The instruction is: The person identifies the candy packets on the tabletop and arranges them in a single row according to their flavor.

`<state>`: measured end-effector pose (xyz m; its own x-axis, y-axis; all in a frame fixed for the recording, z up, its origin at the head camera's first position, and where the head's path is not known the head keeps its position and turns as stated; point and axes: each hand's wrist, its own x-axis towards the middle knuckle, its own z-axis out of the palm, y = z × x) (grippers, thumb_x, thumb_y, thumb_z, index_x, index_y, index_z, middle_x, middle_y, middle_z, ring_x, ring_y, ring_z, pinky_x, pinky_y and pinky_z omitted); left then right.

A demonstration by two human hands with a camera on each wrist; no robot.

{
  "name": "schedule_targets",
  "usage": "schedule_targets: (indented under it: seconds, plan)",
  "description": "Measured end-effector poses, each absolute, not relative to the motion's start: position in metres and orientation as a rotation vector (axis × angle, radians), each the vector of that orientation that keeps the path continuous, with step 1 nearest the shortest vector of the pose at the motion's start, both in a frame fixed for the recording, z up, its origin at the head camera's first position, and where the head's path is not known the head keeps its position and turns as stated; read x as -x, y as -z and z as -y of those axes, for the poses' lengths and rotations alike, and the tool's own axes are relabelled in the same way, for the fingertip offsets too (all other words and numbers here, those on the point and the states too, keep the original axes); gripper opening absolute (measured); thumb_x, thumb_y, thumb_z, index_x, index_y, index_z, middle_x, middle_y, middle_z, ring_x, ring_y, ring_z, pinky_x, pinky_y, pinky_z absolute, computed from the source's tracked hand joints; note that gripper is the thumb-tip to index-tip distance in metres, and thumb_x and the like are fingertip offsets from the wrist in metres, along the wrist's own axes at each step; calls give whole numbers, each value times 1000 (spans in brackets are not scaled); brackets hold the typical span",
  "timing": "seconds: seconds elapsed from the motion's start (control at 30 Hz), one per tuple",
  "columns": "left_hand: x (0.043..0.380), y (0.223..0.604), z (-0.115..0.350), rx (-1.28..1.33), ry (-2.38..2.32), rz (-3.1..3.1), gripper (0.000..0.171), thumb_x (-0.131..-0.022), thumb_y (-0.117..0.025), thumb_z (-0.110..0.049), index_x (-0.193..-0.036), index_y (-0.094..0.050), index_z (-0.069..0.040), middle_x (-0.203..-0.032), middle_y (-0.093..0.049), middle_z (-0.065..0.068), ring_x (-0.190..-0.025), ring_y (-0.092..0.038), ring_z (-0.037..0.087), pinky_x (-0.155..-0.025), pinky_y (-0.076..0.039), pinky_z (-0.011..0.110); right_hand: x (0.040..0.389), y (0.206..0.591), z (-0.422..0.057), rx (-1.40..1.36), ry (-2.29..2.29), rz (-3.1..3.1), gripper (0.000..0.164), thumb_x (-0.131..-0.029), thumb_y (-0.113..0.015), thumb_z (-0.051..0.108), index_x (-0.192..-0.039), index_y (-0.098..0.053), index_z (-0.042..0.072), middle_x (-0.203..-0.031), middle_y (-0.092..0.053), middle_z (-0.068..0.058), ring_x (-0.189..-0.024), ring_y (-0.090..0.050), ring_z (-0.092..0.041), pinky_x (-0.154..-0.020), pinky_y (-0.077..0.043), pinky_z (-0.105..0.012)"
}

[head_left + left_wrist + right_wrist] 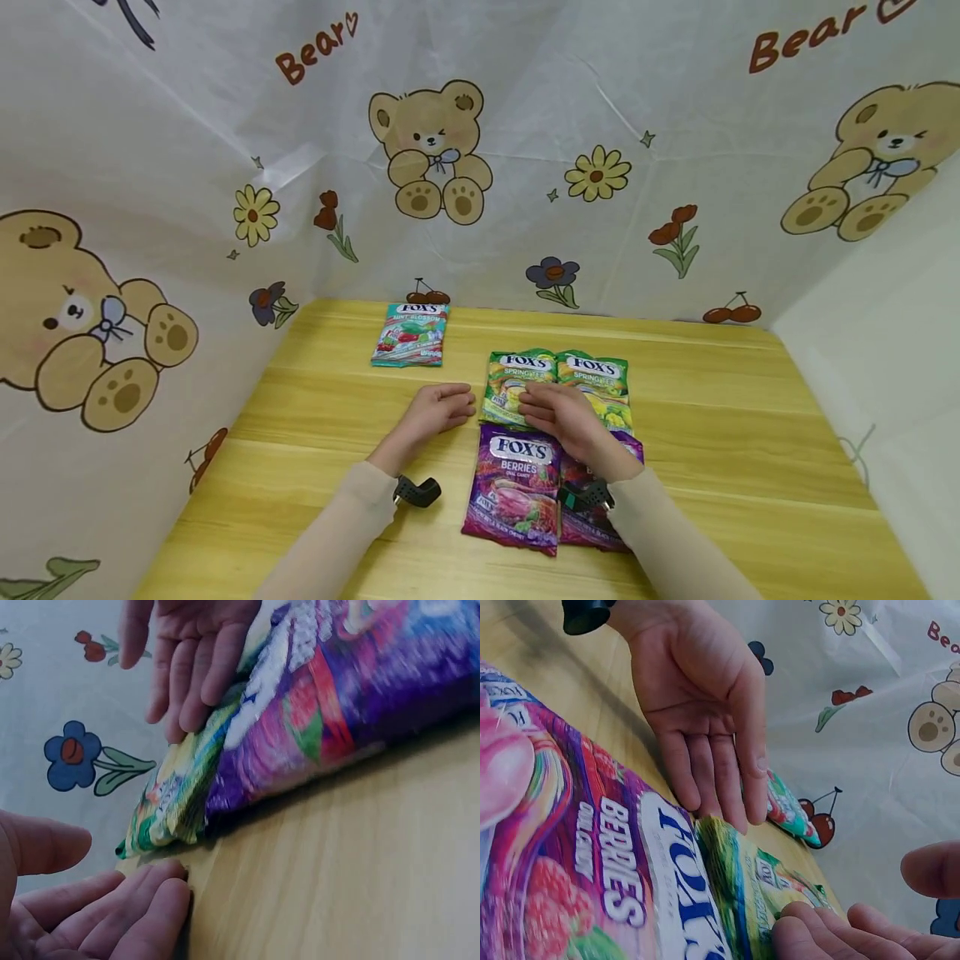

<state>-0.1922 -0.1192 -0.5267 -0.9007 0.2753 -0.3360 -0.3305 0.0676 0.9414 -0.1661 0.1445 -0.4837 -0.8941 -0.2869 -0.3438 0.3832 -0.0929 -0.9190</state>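
Head: two green packets (504, 390), two purple (516, 487) (one teal (411, 337)).

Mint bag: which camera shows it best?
The head view: no hand covers the mint bag there, and its printed front reads clearly. The right wrist view shows only part, beyond the left hand; the left wrist view shows none.

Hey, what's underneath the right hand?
In the head view, parts of the left green bag, right green bag and right purple bag. The right hand covers some of their printed fronts, so those patches can't be seen.
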Motion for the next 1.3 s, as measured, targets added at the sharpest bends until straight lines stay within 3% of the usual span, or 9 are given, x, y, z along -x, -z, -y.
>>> schedule_targets:
  seconds: [0.23,0.7,1.1,1.3]
  plan:
    - [197,525,106,34,-1851,-1849,45,-108,-54,-15,-148,-50,4,-147,-57,24,-131,-62,33,-107,-55,42,163,478,-163,-116,1992,-1825,53,-112,-43,18,-155,-33,-11,-157,-40,-33,-144,-45,-43,-113,-49,-39]
    - [209,533,88,163,-1861,-1946,40,-93,-73,-3,-133,-67,0,-127,-71,18,-97,-73,16,-86,-64,34,161,477,-171,-168,2005,-1827,50,-111,-43,17,-151,-36,-12,-157,-40,-32,-143,-47,-43,-113,-49,-40]
    - [208,531,100,250,-1858,-1993,41,-92,-72,2,-132,-67,0,-122,-73,17,-94,-73,18,-82,-64,33,160,479,-176,-188,1982,-1870,49,-111,-43,15,-149,-37,-14,-153,-44,-33,-133,-57,-35,-116,-47,-44]
    - [209,528,109,268,-1852,-2000,40,-93,-72,0,-133,-67,-1,-124,-73,16,-95,-72,17,-82,-64,33,163,479,-177,-173,1972,-1824,52,-111,-42,15,-152,-32,-14,-157,-37,-34,-143,-46,-44,-120,-41,-48]
